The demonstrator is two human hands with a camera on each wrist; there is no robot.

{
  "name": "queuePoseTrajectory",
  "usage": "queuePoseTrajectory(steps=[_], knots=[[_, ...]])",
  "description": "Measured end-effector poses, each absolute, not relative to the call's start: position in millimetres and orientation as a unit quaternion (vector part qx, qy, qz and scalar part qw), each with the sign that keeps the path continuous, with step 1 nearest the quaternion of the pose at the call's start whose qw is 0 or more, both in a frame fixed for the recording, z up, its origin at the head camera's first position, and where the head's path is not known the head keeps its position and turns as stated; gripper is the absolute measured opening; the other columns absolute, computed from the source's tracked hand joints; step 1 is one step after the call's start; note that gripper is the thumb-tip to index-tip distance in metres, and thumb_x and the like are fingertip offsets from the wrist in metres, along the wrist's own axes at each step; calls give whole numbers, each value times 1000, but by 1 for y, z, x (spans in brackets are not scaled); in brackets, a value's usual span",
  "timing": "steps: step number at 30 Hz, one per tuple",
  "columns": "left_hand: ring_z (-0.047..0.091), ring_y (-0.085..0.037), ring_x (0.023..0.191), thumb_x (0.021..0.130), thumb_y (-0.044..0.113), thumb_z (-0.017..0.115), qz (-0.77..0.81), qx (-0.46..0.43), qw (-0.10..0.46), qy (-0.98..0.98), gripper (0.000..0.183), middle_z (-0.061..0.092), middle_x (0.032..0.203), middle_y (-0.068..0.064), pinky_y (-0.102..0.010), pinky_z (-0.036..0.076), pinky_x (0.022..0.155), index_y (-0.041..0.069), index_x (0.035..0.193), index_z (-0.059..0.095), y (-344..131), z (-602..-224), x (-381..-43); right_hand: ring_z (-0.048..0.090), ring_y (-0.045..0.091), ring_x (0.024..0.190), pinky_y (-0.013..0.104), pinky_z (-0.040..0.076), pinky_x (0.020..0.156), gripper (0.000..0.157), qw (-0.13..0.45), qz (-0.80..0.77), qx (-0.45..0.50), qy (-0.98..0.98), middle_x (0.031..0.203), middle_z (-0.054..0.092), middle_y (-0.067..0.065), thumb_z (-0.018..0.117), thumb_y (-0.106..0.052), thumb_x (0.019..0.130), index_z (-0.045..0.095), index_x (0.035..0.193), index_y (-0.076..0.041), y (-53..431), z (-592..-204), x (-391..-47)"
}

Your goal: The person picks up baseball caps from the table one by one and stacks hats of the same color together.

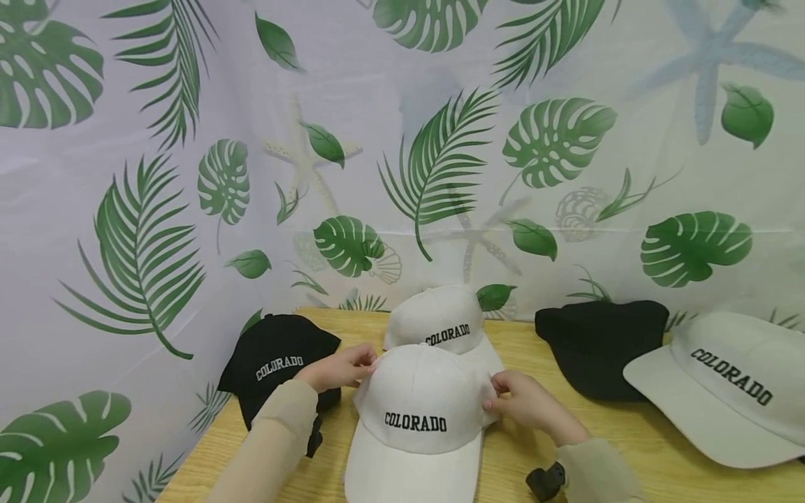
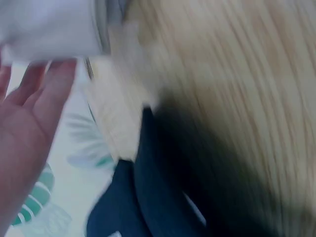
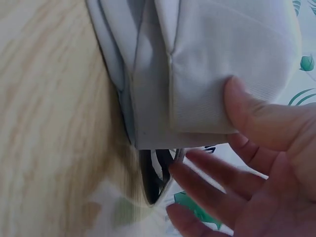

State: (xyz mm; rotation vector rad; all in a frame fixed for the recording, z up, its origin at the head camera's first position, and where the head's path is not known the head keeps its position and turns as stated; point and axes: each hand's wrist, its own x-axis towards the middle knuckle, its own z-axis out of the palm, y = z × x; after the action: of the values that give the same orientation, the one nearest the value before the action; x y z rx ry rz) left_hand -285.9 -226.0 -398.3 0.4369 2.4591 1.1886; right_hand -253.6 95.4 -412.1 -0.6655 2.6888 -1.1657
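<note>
A white baseball cap (image 1: 411, 398) with dark COLORADO lettering sits in the middle of the table, brim towards me. My left hand (image 1: 339, 367) grips its left rear edge; in the left wrist view the fingertips go behind the pale fabric (image 2: 49, 29). On the opposite side, my right hand (image 1: 525, 402) pinches the cap's edge. The right wrist view has the thumb (image 3: 247, 106) on the outside of the cap, index finger behind the edge and the other fingers spread below. Several pale fabric layers show there. Another white cap (image 1: 434, 318) stands directly behind, partly hidden.
Left of my left hand is a black COLORADO cap (image 1: 277, 349). At the right lie another black cap (image 1: 610, 349) and a white COLORADO cap (image 1: 736, 391) overlapping it. Leaf-patterned cloth (image 1: 352, 188) hangs behind the wooden table (image 1: 522, 349).
</note>
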Motion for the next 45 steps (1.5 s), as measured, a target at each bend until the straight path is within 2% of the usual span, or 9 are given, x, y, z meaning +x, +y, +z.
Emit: queuePoseTrajectory(steps=[3,6,9,16,21,25,29,40,45], knots=[[46,-20,89,89,6,50,403,156,210,877,4,49,96,-7,-39,43,74,4,88,47,-235,-401,-284,39,16,63,30,31,57,28,63,-385,-220,894,62,37,-1,68,-13,77,43,65,-7,95,-414,-254],[44,-17,74,88,4,51,391,159,209,882,6,46,85,-5,-32,40,63,3,84,47,-237,-406,-283,38,15,62,29,30,55,29,65,-384,-210,897,61,36,-1,68,-12,76,42,65,-7,94,-414,-253],[41,-17,63,89,3,50,381,161,197,889,9,42,76,-4,-29,37,57,2,81,46,-235,-408,-283,39,15,61,28,31,54,28,64,-379,-203,901,60,38,0,69,-12,75,43,65,-8,93,-414,-252],[42,-16,61,90,5,49,341,158,169,911,11,41,68,-2,-26,37,53,3,80,46,-228,-407,-284,39,15,59,29,32,54,30,59,-375,-199,904,58,39,-1,70,-9,73,42,62,-7,95,-414,-253],[44,-19,75,96,18,38,403,122,168,891,14,43,83,-6,-32,38,63,5,91,42,-221,-406,-287,40,15,58,29,32,54,30,55,-367,-200,907,57,39,-1,70,-8,73,42,61,-7,96,-416,-255],[45,-25,99,96,37,32,442,113,156,876,39,47,106,-10,-42,38,80,5,112,46,-207,-399,-289,40,15,59,29,33,55,30,49,-365,-206,906,59,39,-1,69,-7,74,42,62,-8,95,-417,-254],[36,-28,119,92,49,31,430,117,162,881,59,41,129,-12,-47,30,93,6,130,42,-190,-390,-291,40,15,60,29,33,55,29,46,-366,-210,905,60,40,-1,69,-6,74,42,64,-8,94,-416,-254],[26,-30,125,98,28,26,432,96,129,887,46,32,136,-17,-44,21,100,0,133,35,-167,-383,-296,40,14,58,28,32,53,27,60,-367,-187,909,60,39,0,68,-8,76,43,65,-7,88,-413,-250],[43,-29,110,98,29,30,430,121,109,888,38,48,118,-17,-42,33,90,2,117,49,-166,-381,-295,39,15,58,28,32,53,28,54,-367,-185,910,59,38,0,68,-7,76,42,65,-7,87,-413,-248]])
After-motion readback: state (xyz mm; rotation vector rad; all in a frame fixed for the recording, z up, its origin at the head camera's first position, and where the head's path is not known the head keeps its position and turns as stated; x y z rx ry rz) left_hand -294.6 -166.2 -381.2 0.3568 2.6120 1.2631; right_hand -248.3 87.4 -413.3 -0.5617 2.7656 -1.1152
